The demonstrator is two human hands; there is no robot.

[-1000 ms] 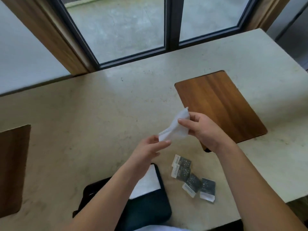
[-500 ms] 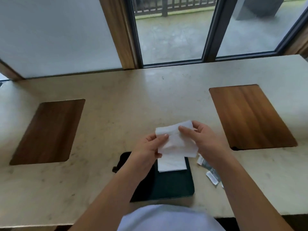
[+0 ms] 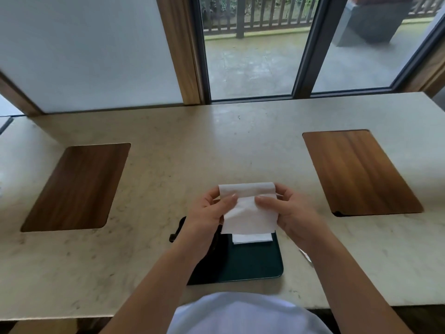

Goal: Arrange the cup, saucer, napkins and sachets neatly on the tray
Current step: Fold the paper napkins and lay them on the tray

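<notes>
Pale marbled stone counter [image 3: 168,179] across the whole view, with two brown wooden rectangular inlays, one at nine o'clock [image 3: 77,186], one at three o'clock [image 3: 358,172]. Dark green rectangular tray [image 3: 255,263] at six o'clock, near the front edge. White folded paper napkin [image 3: 251,238] flat on the tray's far end. Second white paper napkin [image 3: 248,208] held above it, top edge folded over, pinched by left hand [image 3: 207,213] and right hand [image 3: 293,213], thumbs on the near face.

White napkin [image 3: 248,208], dark green tray [image 3: 255,263], pale cream speckled marble counter [image 3: 192,150], two brown wood-grain boards [image 3: 358,172] set in it
</notes>
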